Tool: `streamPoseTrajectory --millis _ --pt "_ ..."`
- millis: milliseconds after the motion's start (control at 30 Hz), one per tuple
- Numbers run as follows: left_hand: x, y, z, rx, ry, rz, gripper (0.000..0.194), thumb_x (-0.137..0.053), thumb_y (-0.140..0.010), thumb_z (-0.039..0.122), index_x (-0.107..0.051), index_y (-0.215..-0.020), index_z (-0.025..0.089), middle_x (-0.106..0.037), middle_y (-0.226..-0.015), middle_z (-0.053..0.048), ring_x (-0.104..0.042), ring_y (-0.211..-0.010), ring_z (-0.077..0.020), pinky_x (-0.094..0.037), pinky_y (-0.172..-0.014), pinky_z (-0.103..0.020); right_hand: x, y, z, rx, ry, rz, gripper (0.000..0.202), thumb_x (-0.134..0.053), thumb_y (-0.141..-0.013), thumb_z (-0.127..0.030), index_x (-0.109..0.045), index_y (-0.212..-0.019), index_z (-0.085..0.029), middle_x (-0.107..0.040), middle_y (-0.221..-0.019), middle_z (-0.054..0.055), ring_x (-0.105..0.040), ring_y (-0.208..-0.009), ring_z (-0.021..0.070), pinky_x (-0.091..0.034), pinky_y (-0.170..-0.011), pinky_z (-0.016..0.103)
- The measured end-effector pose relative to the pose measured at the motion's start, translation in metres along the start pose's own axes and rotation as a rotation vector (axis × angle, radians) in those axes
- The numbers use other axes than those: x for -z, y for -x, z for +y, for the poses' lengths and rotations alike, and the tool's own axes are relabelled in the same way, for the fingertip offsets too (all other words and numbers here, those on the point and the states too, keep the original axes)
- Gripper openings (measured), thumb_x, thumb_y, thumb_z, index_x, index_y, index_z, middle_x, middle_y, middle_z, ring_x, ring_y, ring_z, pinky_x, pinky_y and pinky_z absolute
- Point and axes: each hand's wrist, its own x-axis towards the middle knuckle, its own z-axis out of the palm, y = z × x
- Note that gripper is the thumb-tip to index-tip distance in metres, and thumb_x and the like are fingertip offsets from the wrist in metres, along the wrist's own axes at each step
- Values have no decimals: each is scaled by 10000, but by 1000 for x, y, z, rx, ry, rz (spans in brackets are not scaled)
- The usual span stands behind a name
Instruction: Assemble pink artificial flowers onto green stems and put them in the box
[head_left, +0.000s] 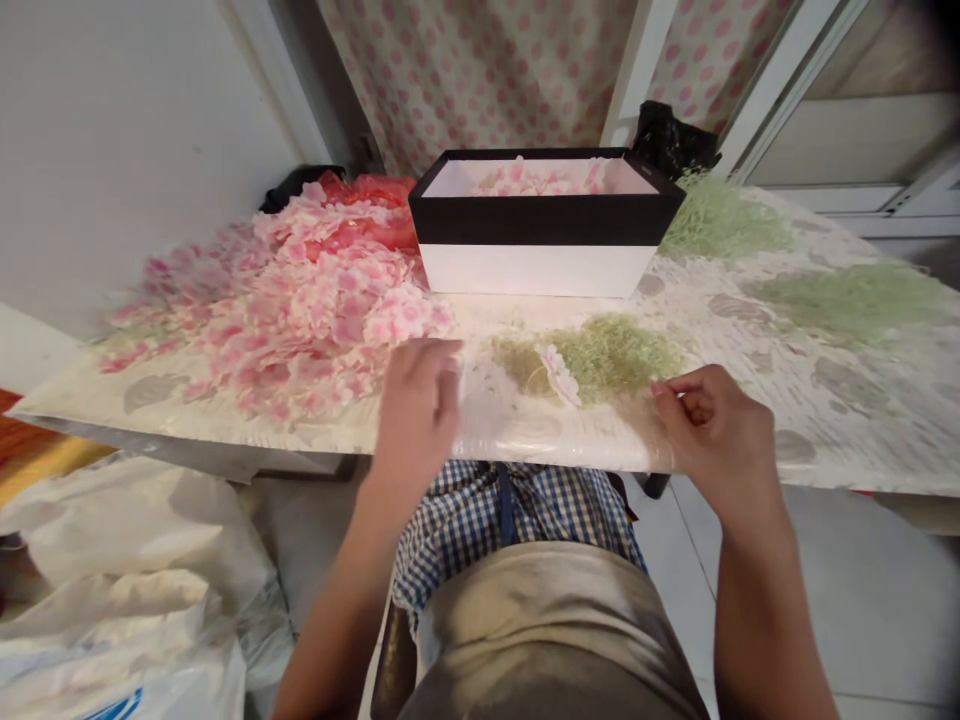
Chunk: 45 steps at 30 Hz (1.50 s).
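My left hand is slightly blurred over the table's front edge, beside the pile of pink artificial petals. Its index finger stretches out, apart from the thumb, and nothing shows in it. At the right end of a clump of fine green artificial stems, my right hand is closed in a pinch. Whatever its fingertips hold is too small to make out. A single pale pink flower piece stands tilted against the front of the green clump.
Behind stands a white box with a black rim, pink petals inside. More green clumps lie on the right of the patterned tablecloth. Red plastic and a black bag are at the back. White bags sit at lower left.
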Motion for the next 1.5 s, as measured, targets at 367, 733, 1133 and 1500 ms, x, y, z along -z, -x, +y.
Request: streamPoseTrajectory --millis 367,733,1133,1500 --pt "15 -1 -55 310 -184 -64 296 -609 -765 208 -640 -1055 158 -645 -1004 -133 -601 -921 -297 -498 -838 -473 1 -1 13 -32 -120 -30 178 -574 -867 -359 -666 -920 -216 -688 -750 39 -637 -647 187 -480 -595 316" --pt "13 -5 -58 361 -6 99 234 -626 -766 197 -656 -998 214 -625 -804 -13 -610 -765 -175 -496 -731 -319 -1 1 14 -80 -245 -6 212 -586 -856 -385 -699 -933 -223 -673 -725 24 -608 -598 165 -439 -517 278" --pt "12 -8 -49 315 530 317 291 -741 -717 230 -623 -983 243 -637 -902 -13 -623 -849 -156 -537 -785 -285 0 0 2 -193 -479 75 128 -672 -798 -308 -671 -903 -234 -734 -833 36 -583 -565 141 -499 -530 284" --pt "8 10 5 305 807 72 315 -725 -768 158 -635 -1062 225 -608 -818 29 -583 -711 -90 -486 -646 -181 -5 3 3 -58 -531 242 87 -770 -743 -264 -725 -810 -230 -689 -740 10 -637 -650 167 -510 -573 304"
